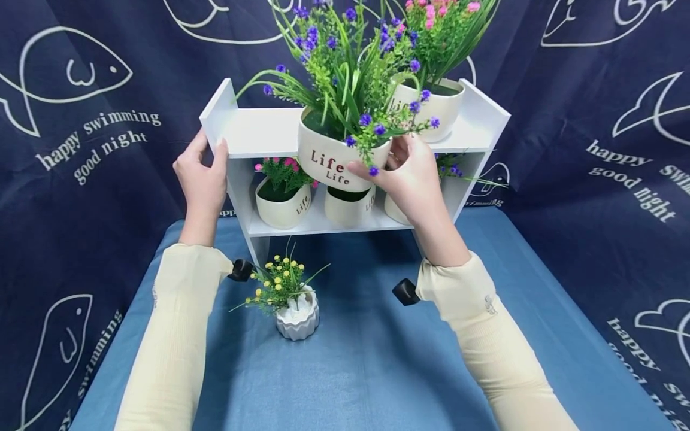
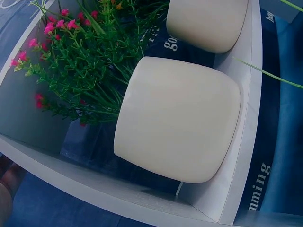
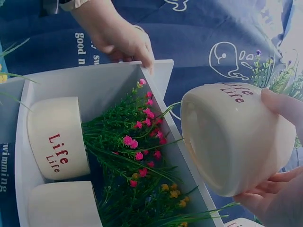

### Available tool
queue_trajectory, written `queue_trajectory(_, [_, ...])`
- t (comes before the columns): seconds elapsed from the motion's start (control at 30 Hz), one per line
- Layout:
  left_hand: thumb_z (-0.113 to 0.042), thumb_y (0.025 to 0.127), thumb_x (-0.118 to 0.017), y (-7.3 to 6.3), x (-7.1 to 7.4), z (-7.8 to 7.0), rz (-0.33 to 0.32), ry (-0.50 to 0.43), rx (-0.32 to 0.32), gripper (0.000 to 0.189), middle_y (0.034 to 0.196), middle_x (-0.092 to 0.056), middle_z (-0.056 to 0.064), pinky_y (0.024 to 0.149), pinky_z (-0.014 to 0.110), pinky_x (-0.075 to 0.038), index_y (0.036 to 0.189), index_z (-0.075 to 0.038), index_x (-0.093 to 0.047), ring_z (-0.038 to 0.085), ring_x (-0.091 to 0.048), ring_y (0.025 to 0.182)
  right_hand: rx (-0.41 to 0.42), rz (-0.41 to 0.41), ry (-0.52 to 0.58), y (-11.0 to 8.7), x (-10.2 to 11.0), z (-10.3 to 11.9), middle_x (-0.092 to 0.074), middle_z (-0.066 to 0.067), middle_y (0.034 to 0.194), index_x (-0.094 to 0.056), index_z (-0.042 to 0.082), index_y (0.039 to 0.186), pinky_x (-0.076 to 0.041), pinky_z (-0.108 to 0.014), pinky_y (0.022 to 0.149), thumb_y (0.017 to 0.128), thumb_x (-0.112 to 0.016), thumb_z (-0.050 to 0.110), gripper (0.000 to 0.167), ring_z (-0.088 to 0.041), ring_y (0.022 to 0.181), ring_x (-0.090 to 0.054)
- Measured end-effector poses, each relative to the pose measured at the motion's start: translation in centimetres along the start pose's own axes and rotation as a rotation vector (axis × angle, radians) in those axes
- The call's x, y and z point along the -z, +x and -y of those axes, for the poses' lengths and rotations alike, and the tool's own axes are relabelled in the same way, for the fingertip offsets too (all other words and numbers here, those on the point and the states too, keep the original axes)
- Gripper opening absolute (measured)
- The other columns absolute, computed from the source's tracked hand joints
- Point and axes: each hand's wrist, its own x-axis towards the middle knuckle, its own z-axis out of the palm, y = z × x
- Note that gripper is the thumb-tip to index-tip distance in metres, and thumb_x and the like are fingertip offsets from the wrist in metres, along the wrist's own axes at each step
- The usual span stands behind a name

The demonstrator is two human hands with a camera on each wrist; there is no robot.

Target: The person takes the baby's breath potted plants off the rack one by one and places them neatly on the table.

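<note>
My right hand grips a cream oval flowerpot marked "Life Life", thumb on the front and fingers around its right side and underneath. Purple flowers and long green leaves rise from it. The pot is in front of the top board of a white two-tier shelf, its base tilted into sight in the right wrist view. At the shelf's upper left corner my left hand grips the side panel, thumb at the front; the right wrist view shows this hand too.
A pink-flowered pot stands on the top board's right. Below sit a pink-flowered pot, a middle pot and a partly hidden right pot. A small white pot with yellow flowers stands on the blue cloth.
</note>
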Motion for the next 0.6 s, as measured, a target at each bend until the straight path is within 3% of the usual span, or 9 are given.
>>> queue_trajectory(0.27, [-0.013, 0.089, -0.062, 0.2, 0.0, -0.1, 0.004, -0.028, -0.004, 0.037, 0.125, -0.066, 0.007, 0.102, 0.017, -0.042, 0.126, -0.010, -0.065, 0.011, -0.062, 0.119, 0.007, 0.008, 0.068, -1.2, 0.8, -0.6, -0.066, -0.013, 0.124, -0.055, 0.010, 0.128, -0.050, -0.032, 0.098, 0.073, -0.081, 0.005, 0.061, -0.019, 0.114, -0.065])
queue_trajectory(0.43, [-0.013, 0.089, -0.063, 0.2, 0.0, 0.0, 0.007, -0.033, 0.001, 0.037, 0.126, -0.066, 0.006, 0.103, 0.017, -0.042, 0.126, -0.011, -0.065, 0.010, -0.061, 0.119, 0.009, 0.029, 0.122, -1.8, 1.1, -1.4, -0.061, -0.013, 0.130, -0.051, 0.010, 0.132, -0.048, -0.032, 0.101, 0.071, -0.079, -0.002, 0.067, -0.021, 0.120, -0.061])
queue_trajectory(0.6, [-0.013, 0.089, -0.063, 0.0, 0.0, 0.1, -0.006, -0.034, -0.009, 0.037, 0.125, -0.066, 0.007, 0.102, 0.017, -0.043, 0.125, -0.009, -0.065, 0.011, -0.062, 0.118, 0.049, 0.065, 0.115, -2.1, 1.2, -3.0, -0.061, -0.011, 0.129, -0.050, 0.012, 0.132, -0.048, -0.032, 0.101, 0.071, -0.080, -0.003, 0.070, -0.020, 0.116, -0.063])
